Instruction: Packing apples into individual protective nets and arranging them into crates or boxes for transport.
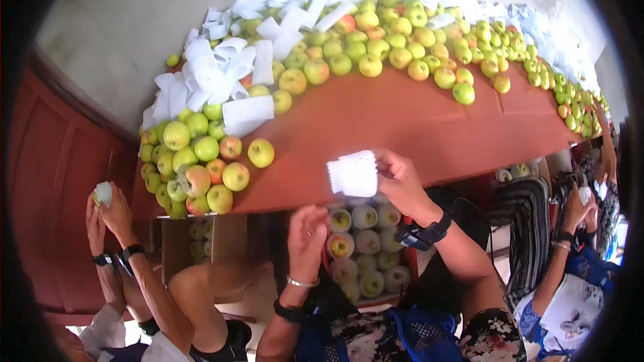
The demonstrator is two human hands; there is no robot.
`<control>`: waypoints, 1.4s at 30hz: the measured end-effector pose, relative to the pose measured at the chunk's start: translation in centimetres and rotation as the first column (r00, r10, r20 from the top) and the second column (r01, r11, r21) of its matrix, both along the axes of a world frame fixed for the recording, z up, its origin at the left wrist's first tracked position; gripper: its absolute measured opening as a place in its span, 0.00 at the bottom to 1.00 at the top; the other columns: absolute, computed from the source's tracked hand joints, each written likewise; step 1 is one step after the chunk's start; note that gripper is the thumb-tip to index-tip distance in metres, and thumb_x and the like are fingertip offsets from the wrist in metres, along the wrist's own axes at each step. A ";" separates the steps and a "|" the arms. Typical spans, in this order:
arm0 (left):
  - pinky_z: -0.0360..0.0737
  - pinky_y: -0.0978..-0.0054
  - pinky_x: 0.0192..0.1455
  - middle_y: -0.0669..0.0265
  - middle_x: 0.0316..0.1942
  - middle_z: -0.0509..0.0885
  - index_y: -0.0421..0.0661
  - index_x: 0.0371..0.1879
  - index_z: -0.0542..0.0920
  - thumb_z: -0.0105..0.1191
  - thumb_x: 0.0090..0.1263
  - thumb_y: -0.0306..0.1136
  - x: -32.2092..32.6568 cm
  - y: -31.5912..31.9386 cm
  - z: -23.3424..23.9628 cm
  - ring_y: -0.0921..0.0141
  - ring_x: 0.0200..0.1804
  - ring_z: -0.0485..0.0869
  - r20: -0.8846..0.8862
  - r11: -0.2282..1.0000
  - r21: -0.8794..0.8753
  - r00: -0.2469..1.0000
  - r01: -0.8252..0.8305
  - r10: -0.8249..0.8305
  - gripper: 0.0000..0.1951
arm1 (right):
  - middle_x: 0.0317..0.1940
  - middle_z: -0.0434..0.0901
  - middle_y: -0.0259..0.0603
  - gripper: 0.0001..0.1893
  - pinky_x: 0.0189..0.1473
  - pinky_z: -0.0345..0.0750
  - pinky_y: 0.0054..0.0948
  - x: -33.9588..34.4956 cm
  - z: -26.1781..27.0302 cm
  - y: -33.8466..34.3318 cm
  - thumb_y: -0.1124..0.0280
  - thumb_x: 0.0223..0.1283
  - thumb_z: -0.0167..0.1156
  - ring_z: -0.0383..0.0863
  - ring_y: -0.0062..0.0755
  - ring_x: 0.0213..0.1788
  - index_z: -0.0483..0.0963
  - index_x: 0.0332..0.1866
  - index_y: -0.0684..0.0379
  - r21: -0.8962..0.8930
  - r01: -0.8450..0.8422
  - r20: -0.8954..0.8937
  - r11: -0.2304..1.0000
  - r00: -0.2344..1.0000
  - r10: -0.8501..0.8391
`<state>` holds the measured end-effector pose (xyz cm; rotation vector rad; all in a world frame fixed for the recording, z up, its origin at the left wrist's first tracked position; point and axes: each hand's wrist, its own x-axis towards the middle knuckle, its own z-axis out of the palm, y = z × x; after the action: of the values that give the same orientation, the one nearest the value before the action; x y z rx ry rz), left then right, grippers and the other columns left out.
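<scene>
My right hand point(405, 183) pinches a white foam net sleeve point(352, 175) by its right side, just above the red-brown tabletop point(352, 115). The sleeve looks flattened; whether more than one layer is there I cannot tell. Lower and to the left, my left hand point(308, 234) is raised with loosely bent fingers and nothing visible in it. Beneath my hands, below the table's edge, a red-sided box point(413, 261) holds rows of apples point(371, 281) in white foam nets. Loose green-yellow apples point(370, 65), some blushed red, lie heaped along the far side of the table.
Piles of foam sleeves point(214, 73) lie on and behind the apples. At left, a co-worker's hands point(113, 216) hold a sleeved apple point(103, 193) beside another box point(198, 241). More co-workers' hands point(578, 208) work at right, past a striped cloth point(528, 231).
</scene>
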<state>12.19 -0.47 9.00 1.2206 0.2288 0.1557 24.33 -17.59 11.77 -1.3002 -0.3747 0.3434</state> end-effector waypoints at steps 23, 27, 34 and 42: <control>0.69 0.77 0.53 0.60 0.49 0.75 0.37 0.46 0.75 0.51 0.62 0.29 -4.9 1.3 -2.7 0.71 0.49 0.74 0.021 0.886 0.417 0.972 0.203 -0.233 0.14 | 0.52 0.71 0.43 0.26 0.47 0.76 0.34 -9.4 -1.8 1.1 0.74 0.40 0.65 0.78 0.43 0.46 0.71 0.52 0.55 -0.314 0.321 0.866 0.894 0.484 0.130; 0.68 0.72 0.56 0.61 0.51 0.74 0.39 0.47 0.74 0.49 0.64 0.31 -4.8 1.8 -2.9 0.70 0.53 0.73 -0.114 0.947 -0.034 0.940 0.320 -0.322 0.14 | 0.45 0.73 0.44 0.15 0.45 0.76 0.35 -11.0 -3.1 1.2 0.76 0.46 0.59 0.75 0.43 0.47 0.71 0.42 0.59 -0.341 0.111 0.842 0.934 0.477 0.251; 0.50 0.48 0.65 0.63 0.41 0.77 0.48 0.37 0.75 0.59 0.53 0.37 -5.9 -2.4 1.5 0.57 0.59 0.66 0.392 0.052 0.920 0.909 -0.389 -0.139 0.15 | 0.32 0.75 0.47 0.12 0.36 0.73 0.41 -9.6 -3.5 2.1 0.70 0.46 0.62 0.76 0.49 0.37 0.69 0.35 0.60 -0.512 0.311 0.554 0.801 0.832 0.031; 0.44 0.42 0.65 0.68 0.36 0.78 0.50 0.33 0.78 0.62 0.49 0.42 -4.7 -1.7 -0.7 0.59 0.56 0.69 0.216 -0.071 0.967 0.935 -0.245 -0.282 0.14 | 0.27 0.77 0.47 0.12 0.33 0.73 0.32 -9.3 -3.8 1.3 0.70 0.45 0.62 0.77 0.40 0.30 0.72 0.33 0.63 -0.380 0.027 0.209 0.924 0.976 0.057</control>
<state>7.47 -2.15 8.30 2.7716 -0.3973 0.6310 15.04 -16.29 8.02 -1.7270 -0.5202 0.2964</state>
